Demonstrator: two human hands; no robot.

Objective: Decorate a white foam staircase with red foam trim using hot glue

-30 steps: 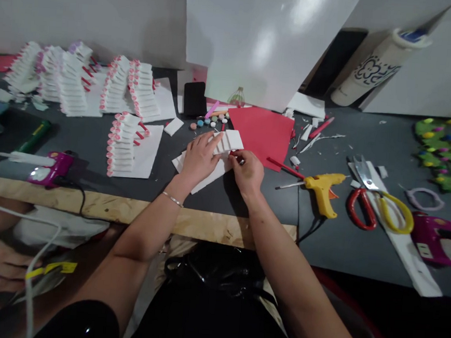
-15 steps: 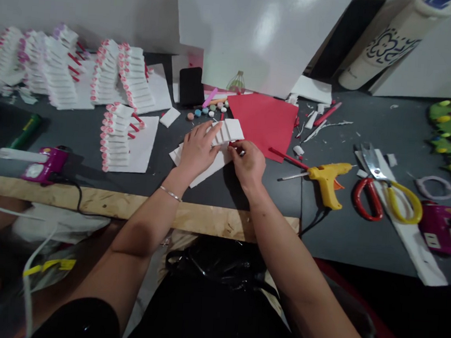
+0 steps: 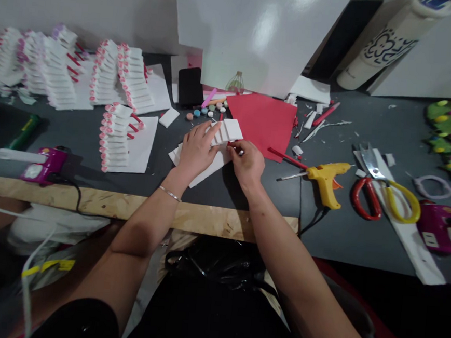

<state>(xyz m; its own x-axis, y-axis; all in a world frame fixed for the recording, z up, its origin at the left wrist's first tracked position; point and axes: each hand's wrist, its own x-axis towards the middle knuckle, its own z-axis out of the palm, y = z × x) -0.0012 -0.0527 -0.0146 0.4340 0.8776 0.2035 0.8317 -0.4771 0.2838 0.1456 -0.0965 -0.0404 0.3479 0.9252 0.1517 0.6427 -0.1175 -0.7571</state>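
My left hand (image 3: 198, 147), with a bracelet at the wrist, steadies a small white stepped foam-board model (image 3: 232, 130), thumb and fingers gripping it from the left. Beneath lies a white foam-board sheet (image 3: 205, 176). Pinched between thumb and fingertips of my right hand (image 3: 248, 163) is a small red stick (image 3: 232, 144), held against the model's near side; its far end is partly hidden. To the left stands a similar model (image 3: 116, 139) with pink round ends and red sticks on its own white base. Behind my right hand is a red sheet (image 3: 262, 120).
A yellow glue gun (image 3: 326, 179) lies at right, with scissors (image 3: 367, 198) on a white strip beyond. Several similar models (image 3: 57, 72) line the back left. A phone (image 3: 190, 86), small coloured pots (image 3: 204, 111) and a tall bottle (image 3: 379, 45) stand behind. Purple socket blocks (image 3: 46, 165) flank the table.
My hands stay in nearly the same place on the model and the red stick. Another person's hand at the lower left has gone from view.
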